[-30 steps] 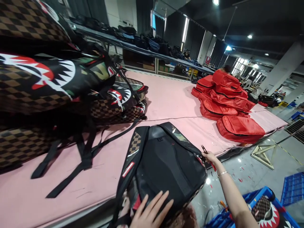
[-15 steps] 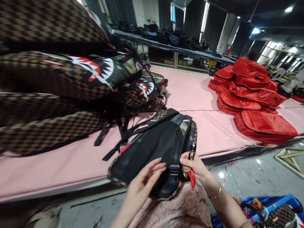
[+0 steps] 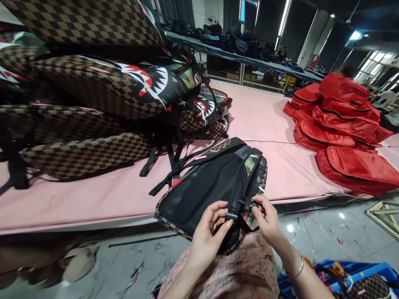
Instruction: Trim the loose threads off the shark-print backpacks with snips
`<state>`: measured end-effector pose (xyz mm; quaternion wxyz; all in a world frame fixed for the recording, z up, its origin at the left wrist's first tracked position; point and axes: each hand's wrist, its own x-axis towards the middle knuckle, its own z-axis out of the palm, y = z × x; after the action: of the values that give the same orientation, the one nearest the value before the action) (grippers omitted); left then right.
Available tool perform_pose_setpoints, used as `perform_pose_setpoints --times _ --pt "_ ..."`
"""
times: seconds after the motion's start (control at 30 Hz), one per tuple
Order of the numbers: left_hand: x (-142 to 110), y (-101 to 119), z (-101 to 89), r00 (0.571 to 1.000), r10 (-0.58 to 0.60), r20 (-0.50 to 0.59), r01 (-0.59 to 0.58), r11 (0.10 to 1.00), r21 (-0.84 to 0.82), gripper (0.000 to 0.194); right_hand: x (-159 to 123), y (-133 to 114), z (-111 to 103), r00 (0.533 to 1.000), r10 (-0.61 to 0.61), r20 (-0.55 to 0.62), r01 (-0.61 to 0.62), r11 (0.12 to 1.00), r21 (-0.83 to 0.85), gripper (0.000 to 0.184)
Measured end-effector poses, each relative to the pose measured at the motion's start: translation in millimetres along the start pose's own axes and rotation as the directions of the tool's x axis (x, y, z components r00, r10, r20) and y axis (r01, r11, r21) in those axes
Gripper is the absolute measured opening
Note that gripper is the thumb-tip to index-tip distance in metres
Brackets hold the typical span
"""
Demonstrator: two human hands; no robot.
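Note:
A black backpack (image 3: pixel 205 187) with checkered brown sides lies back-up, half on the pink table (image 3: pixel 102 199) and half on my lap. My left hand (image 3: pixel 207 236) pinches the black buckle (image 3: pixel 232 216) on its shoulder strap. My right hand (image 3: pixel 264 220) grips the strap just right of the buckle, fingers closed. The red-handled snips seen a moment ago do not show in it now.
Brown checkered shark-mouth backpacks (image 3: pixel 93 99) are stacked on the table's left. Red bags (image 3: pixel 343 124) are piled at the right, with a person behind them. A blue crate (image 3: pixel 358 274) sits on the glossy floor at lower right. Shelves of dark bags run along the back.
The backpack has been pulled toward me and turned. Both hands moved from its body and edge onto the strap buckle. The snips have dropped out of sight in my right hand.

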<state>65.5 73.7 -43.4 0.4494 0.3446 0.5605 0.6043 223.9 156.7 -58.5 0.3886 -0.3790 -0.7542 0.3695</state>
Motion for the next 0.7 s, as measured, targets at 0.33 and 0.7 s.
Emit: perform_pose_setpoints --times 0.33,0.7 --pt "0.7 1.8 3.3 0.999 0.022 0.044 -0.026 0.997 0.079 0.035 14.0 3.8 -27.1 0.861 -0.441 0.254 0.506 0.796 -0.332 0.022" --pt "1.5 5.8 4.5 0.999 -0.02 0.029 0.019 0.999 0.046 0.036 16.7 -5.3 -22.6 0.844 -0.444 0.301 0.534 0.747 -0.397 0.023"
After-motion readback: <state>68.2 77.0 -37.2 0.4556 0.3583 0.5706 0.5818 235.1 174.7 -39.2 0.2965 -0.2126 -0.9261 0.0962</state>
